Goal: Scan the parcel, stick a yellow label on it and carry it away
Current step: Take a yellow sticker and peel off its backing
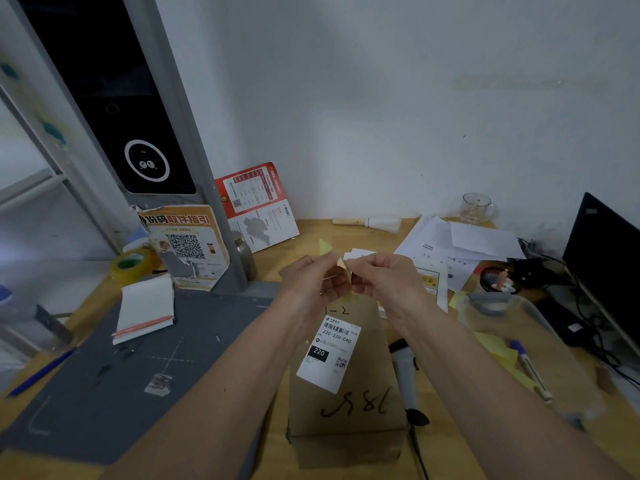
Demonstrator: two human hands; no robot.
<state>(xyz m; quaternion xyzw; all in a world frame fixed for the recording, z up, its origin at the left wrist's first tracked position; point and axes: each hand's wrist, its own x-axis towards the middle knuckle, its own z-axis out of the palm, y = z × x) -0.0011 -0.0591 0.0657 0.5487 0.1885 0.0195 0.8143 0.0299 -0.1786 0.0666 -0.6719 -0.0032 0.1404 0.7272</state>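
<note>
A brown cardboard parcel [360, 407] lies on the wooden desk in front of me, with a white shipping label [329, 351] and handwritten numbers on its top. Above its far end, my left hand [311, 285] and my right hand [384, 278] meet, both pinching a small yellow label [341, 266] between their fingertips. A handheld scanner [403, 372] lies on the desk just right of the parcel, partly hidden under my right forearm.
A grey mat [138, 368] holds a white notepad [145, 310] at left. Behind stand a tape roll [131, 265], leaflets [256, 206] and a brush [367, 223]. At right are papers [457, 244], a clear plastic tub [526, 344], a pen [530, 368], a glass cup [476, 207] and a dark monitor [602, 265].
</note>
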